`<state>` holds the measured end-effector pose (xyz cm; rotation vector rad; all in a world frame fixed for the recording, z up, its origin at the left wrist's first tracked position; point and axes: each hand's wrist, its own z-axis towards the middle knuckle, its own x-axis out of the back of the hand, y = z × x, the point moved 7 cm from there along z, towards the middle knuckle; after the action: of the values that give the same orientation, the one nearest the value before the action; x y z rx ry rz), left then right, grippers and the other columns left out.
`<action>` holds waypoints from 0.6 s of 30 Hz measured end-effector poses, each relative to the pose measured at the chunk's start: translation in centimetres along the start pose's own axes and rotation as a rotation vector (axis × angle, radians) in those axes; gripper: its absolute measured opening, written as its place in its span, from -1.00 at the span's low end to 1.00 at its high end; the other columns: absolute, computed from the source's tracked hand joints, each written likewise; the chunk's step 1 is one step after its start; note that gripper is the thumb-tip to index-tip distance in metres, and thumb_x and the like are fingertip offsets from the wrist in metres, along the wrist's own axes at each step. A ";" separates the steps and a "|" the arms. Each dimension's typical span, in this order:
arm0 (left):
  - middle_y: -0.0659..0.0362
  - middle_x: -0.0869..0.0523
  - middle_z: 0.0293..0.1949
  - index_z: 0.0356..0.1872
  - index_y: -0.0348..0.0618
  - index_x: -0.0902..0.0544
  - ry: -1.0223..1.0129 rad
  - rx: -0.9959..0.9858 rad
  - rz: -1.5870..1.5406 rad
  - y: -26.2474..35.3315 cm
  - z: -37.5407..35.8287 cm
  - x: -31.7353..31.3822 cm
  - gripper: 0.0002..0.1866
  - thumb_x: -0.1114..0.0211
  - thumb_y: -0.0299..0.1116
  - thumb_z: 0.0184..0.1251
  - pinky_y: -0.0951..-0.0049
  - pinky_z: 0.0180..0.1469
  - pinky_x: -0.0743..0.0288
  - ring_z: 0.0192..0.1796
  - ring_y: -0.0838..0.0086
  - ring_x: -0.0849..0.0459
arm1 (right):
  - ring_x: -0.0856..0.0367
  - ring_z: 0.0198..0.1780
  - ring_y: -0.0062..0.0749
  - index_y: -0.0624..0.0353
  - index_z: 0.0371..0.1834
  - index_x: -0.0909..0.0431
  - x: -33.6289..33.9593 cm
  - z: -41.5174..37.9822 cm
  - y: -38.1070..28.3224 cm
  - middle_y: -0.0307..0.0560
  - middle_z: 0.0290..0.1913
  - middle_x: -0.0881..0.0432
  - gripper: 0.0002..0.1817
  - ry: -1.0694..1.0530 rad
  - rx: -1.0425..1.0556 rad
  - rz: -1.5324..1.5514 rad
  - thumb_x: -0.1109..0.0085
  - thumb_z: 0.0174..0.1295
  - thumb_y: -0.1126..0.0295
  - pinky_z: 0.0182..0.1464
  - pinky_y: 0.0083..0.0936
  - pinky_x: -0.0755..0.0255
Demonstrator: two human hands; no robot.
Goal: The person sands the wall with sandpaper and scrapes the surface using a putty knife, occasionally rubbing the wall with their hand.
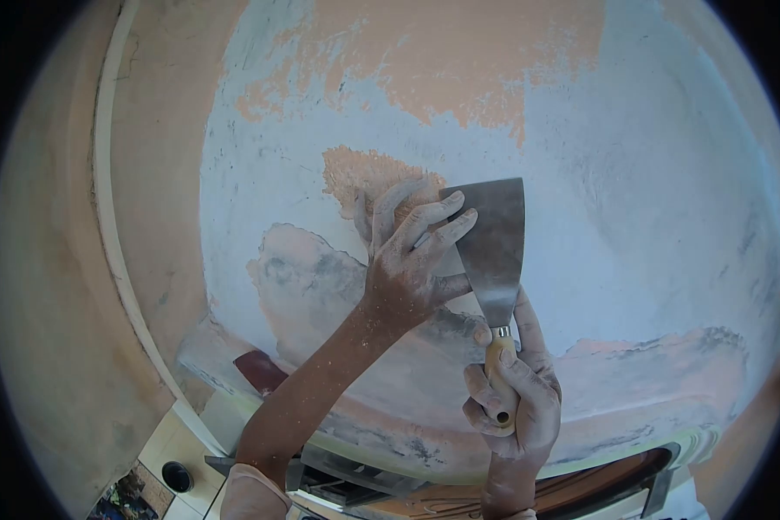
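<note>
Scraper held blade-up against the patchy wall

The right hand has its fingers wrapped around the putty knife handle; its long axis runs nearly vertical, while the left hand has its fingers spread on the blade, against the wall.

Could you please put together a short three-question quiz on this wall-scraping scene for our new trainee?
1. True or false: the right hand grips the wooden handle of the putty knife.
2. What do the fingers of the left hand press on? A) the metal blade B) the handle C) a brush
3. Fill in: the wall shows patches of bare ______ surface where the pale coating is gone.

Key: 1 true; 2 A; 3 orange.
</note>
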<state>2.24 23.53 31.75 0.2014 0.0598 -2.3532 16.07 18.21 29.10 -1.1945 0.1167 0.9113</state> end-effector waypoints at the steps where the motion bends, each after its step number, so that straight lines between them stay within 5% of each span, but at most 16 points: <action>1: 0.33 -0.55 0.10 0.02 0.18 -0.60 -0.015 -0.011 0.016 0.3 -0.3 -0.2 -0.37 -0.28 0.28 -0.07 -0.34 0.35 0.38 0.30 0.12 -0.29 | -0.36 -0.57 -0.63 0.22 0.46 0.11 0.4 -0.2 0.1 -0.02 -0.10 -0.45 -0.31 0.006 0.001 -0.008 0.08 0.28 0.59 -0.76 -0.77 -0.20; 8: 0.31 -0.55 0.09 -0.01 0.15 -0.62 -0.037 0.004 0.022 0.4 -0.5 0.0 -0.41 -0.31 0.22 -0.05 -0.35 0.33 0.33 0.28 0.12 -0.30 | -0.31 -0.66 -0.66 0.17 0.46 0.14 0.3 0.1 0.1 0.13 -0.07 -0.43 -0.35 0.054 0.014 -0.063 0.18 0.31 0.58 -0.85 -0.84 -0.17; 11: 0.31 -0.55 0.08 -0.03 0.14 -0.62 -0.051 -0.045 0.069 0.8 -1.0 -0.2 -0.42 -0.32 0.22 -0.06 -0.35 0.34 0.34 0.28 0.12 -0.30 | -0.36 -0.58 -0.64 0.20 0.44 0.02 1.9 -0.7 0.5 -0.04 -0.10 -0.48 -0.35 -0.006 -0.002 -0.059 0.06 0.28 0.57 -0.76 -0.77 -0.19; 14: 0.32 -0.54 0.08 -0.05 0.14 -0.63 -0.033 -0.031 0.059 0.4 -0.2 0.2 -0.42 -0.32 0.22 -0.06 -0.35 0.34 0.33 0.28 0.12 -0.30 | -0.31 -0.65 -0.66 0.18 0.45 0.10 0.9 0.0 0.4 0.07 -0.11 -0.45 -0.37 0.042 0.014 -0.064 0.17 0.32 0.57 -0.83 -0.82 -0.18; 18: 0.32 -0.54 0.09 -0.04 0.13 -0.63 -0.037 -0.048 0.073 0.1 -0.3 0.1 -0.42 -0.32 0.22 -0.07 -0.36 0.33 0.29 0.28 0.15 -0.30 | -0.35 -0.57 -0.67 0.19 0.43 -0.03 1.1 -0.3 0.5 -0.11 -0.12 -0.48 -0.38 0.069 0.003 -0.148 0.03 0.30 0.52 -0.73 -0.79 -0.15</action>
<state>2.27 23.36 31.47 0.1338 0.0891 -2.2795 16.57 18.56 28.02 -1.2158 0.0831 0.7404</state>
